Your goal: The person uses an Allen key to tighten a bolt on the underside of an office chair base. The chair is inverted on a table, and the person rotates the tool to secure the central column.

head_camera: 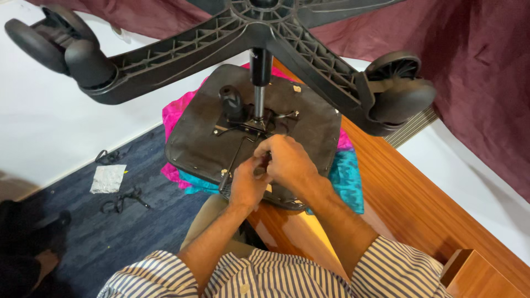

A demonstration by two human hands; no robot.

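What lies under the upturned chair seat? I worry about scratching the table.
Pink and teal cloth shows around the seat, lying between it and the wooden table. How far the cloth reaches beneath is covered by the seat.

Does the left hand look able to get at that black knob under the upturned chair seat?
Probably yes. The left hand sits at the seat's near edge, and the knob stands exposed just beyond it; only a thin wire lever lies between, and the chair base arches above.

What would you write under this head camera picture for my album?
Both hands, left hand and right hand, work together on the underside of an upturned office chair lying on a wooden table.
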